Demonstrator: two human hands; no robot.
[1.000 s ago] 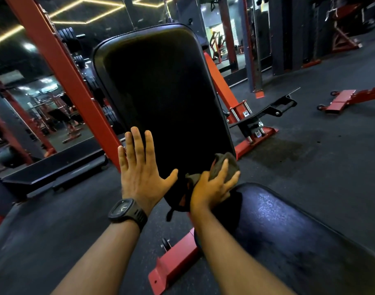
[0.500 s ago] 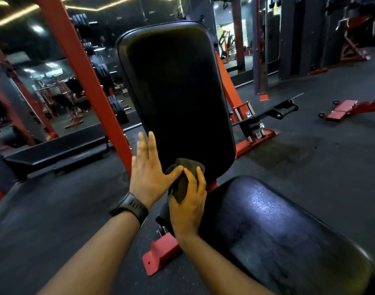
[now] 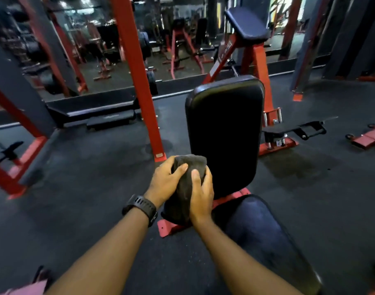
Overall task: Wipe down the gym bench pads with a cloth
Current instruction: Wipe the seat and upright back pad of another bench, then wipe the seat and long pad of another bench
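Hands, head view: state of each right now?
Left hand: closed, gripping the cloth.
Right hand: closed, gripping the same cloth.

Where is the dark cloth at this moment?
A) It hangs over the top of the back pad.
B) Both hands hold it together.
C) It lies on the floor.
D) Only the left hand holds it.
B: the left hand and the right hand both grip the cloth, low beside the back pad.
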